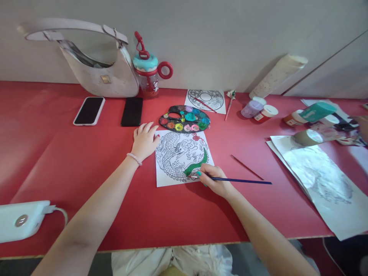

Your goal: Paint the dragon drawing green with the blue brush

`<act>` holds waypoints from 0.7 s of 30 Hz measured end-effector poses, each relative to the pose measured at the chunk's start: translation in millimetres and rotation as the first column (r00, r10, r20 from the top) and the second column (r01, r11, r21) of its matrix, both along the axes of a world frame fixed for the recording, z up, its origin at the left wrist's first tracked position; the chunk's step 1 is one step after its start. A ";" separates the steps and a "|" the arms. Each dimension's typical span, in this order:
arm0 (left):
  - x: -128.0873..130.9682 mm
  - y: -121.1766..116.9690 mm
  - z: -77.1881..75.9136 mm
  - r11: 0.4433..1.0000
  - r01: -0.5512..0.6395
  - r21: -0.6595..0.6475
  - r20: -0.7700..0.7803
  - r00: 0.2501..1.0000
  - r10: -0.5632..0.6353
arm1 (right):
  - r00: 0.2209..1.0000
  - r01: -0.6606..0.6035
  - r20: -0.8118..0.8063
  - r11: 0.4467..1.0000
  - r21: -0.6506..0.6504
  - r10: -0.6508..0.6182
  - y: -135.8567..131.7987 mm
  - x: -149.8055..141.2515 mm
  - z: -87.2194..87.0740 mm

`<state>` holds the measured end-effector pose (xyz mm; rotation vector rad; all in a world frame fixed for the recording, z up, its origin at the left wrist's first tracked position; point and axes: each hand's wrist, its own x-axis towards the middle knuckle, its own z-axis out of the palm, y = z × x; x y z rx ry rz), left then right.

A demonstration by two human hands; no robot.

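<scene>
The one word I can read is on the drinking cup [148, 82]: small white capitals across the red clasp [144, 55] on its lid, SWEET or perhaps SHEET, the second letter being unclear. The round badge [21, 220] on the white power bank [10, 226] carries a mark I can't decipher. Lettering on the green bottle [317, 112] and orange jar [293, 119] is too blurred for me.
</scene>
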<state>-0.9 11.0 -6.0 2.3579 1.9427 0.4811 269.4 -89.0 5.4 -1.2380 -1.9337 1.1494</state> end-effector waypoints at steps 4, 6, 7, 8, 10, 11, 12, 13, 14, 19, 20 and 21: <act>-0.3 0.1 0.0 1.000 0.006 -0.004 0.005 1.000 -0.006 | 1.000 0.015 -0.001 1.000 -0.007 -0.015 -0.6 -0.9 1.0; -0.2 0.1 0.4 1.000 0.001 -0.006 0.002 1.000 -0.001 | 0.999 0.039 -0.015 0.999 -0.017 -0.039 -0.8 -1.1 1.1; -0.1 0.1 0.6 1.000 -0.003 -0.007 -0.001 1.000 0.003 | 0.999 0.048 -0.021 0.999 -0.020 -0.048 -0.9 -1.1 1.1; -0.1 0.1 0.8 1.000 -0.005 -0.009 -0.003 1.000 0.005 | 0.998 0.054 -0.027 0.998 -0.021 -0.055 -0.9 -1.0 1.0; 0.0 0.0 1.0 1.000 -0.003 -0.014 -0.005 1.000 0.003 | 0.998 0.056 -0.032 0.998 -0.020 -0.056 -0.8 -0.6 0.8; 0.0 -0.1 1.1 1.000 -0.001 -0.016 -0.004 1.000 0.001 | 0.998 0.050 -0.033 0.999 -0.018 -0.051 -0.7 -0.3 0.7; 0.1 -0.2 1.1 1.000 0.000 -0.017 -0.002 1.000 0.000 | 0.999 0.042 -0.034 0.999 -0.017 -0.042 -0.6 -0.1 0.6; 0.2 -0.3 1.1 1.000 0.001 -0.016 -0.002 1.000 -0.001 | 0.999 0.032 -0.035 0.999 -0.016 -0.033 -0.5 0.1 0.5; 0.2 -0.3 1.1 1.000 0.000 -0.014 -0.003 1.000 0.000 | 0.999 0.024 -0.036 1.000 -0.015 -0.025 -0.5 0.2 0.4; 0.9 -0.4 1.6 1.000 -0.005 -0.004 -0.016 1.000 0.005 | 0.999 0.034 -0.032 0.999 -0.023 -0.035 -1.1 -0.3 0.2; 1.1 -0.5 1.9 1.000 -0.005 -0.006 -0.017 1.000 0.005 | 0.999 0.039 -0.030 0.999 -0.025 -0.040 -1.2 -0.4 0.1; 1.2 -0.5 2.3 1.000 -0.005 -0.008 -0.019 1.000 0.005 | 0.999 0.044 -0.029 0.999 -0.027 -0.044 -1.2 -0.4 -0.1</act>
